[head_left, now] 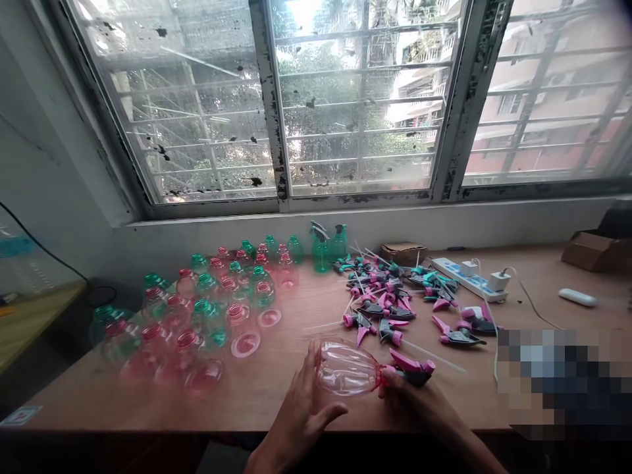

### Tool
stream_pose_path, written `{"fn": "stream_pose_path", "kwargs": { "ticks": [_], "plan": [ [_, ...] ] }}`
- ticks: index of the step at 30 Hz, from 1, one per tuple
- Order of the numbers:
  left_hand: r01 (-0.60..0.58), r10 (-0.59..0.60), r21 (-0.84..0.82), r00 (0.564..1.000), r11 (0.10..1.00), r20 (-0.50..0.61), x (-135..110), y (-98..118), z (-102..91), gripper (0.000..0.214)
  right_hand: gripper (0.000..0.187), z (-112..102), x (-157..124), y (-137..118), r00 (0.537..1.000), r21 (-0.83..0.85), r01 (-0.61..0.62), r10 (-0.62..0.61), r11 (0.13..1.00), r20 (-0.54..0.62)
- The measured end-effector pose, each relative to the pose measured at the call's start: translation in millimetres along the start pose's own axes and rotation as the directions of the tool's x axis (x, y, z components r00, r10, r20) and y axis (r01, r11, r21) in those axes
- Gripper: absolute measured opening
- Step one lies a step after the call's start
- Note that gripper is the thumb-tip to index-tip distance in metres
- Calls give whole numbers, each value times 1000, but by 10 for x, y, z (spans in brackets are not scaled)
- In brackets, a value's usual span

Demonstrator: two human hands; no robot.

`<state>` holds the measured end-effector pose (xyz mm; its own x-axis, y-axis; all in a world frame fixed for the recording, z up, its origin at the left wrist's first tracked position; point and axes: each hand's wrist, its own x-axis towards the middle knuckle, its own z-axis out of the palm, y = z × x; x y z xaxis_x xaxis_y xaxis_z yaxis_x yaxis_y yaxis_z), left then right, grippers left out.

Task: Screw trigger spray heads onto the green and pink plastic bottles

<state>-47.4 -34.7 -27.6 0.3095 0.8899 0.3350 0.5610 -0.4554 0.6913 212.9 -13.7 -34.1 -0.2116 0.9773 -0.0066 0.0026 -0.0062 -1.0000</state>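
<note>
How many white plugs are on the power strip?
2: the left plug around the middle of the power strip, and the right plug near its right end.

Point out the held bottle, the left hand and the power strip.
Held bottle [348,367], head view: middle of its pink body.
Left hand [300,400], head view: its back.
Power strip [465,279], head view: its top face.

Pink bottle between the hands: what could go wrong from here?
The pink bottle is sideways, with the open left hand at its base, so it might slip or twist.
The right hand partly hides the neck, so a crooked spray head could go unnoticed.
The loose clear tube nearby might get snagged.
</note>
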Motion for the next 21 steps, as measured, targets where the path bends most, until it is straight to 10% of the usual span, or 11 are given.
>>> {"fn": "stream_pose_path", "kwargs": {
  "ticks": [21],
  "plan": [
    [79, -80, -137, 997, 987, -3, 28, 10, -22, 95, 42, 67, -33, -116, 998, -183, 33, -42, 983, -42]
  ]
}}
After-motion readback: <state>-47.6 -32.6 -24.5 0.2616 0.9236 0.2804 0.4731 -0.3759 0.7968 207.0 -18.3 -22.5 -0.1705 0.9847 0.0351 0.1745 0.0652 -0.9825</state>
